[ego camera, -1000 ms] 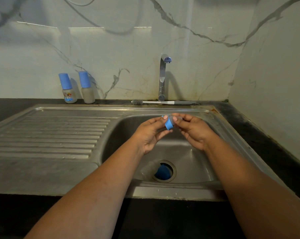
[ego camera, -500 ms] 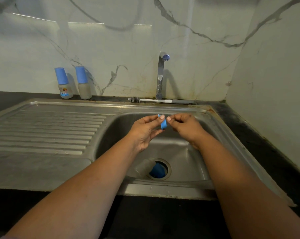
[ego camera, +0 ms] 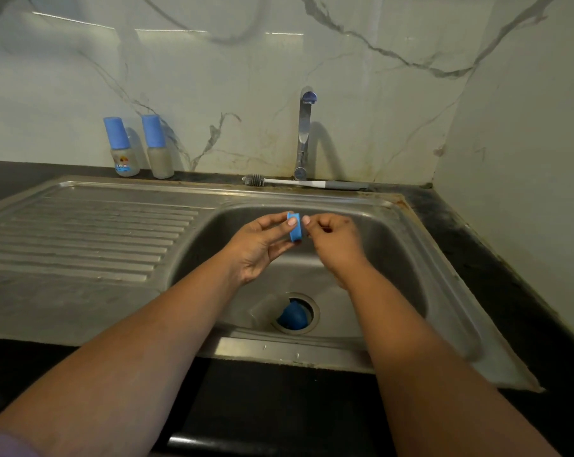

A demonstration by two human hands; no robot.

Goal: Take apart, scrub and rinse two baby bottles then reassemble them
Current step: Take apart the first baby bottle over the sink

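Observation:
Over the sink basin [ego camera: 394, 258] my left hand [ego camera: 262, 249] pinches a small blue collar ring [ego camera: 295, 228] between thumb and fingertips. My right hand [ego camera: 336, 240] has its fingers curled and its thumb tip at the ring's right edge, pinching there; any nipple inside is hidden. A clear bottle body [ego camera: 265, 311] lies on the basin floor beside a blue cap [ego camera: 294, 318] sitting in the drain. Two capped baby bottles, one with a printed label [ego camera: 122, 150] and one plain [ego camera: 158, 150], stand against the back wall at the left.
A bottle brush [ego camera: 299, 183] lies along the counter behind the basin, at the foot of the faucet [ego camera: 303, 133]. The ribbed steel drainboard [ego camera: 81, 239] stretches left. Black counter [ego camera: 496, 265] and a marble side wall close the right.
The blue ring has turned between my fingers and sits more in my left hand. My right hand's fingers have curled tighter at its edge. The view has shifted slightly.

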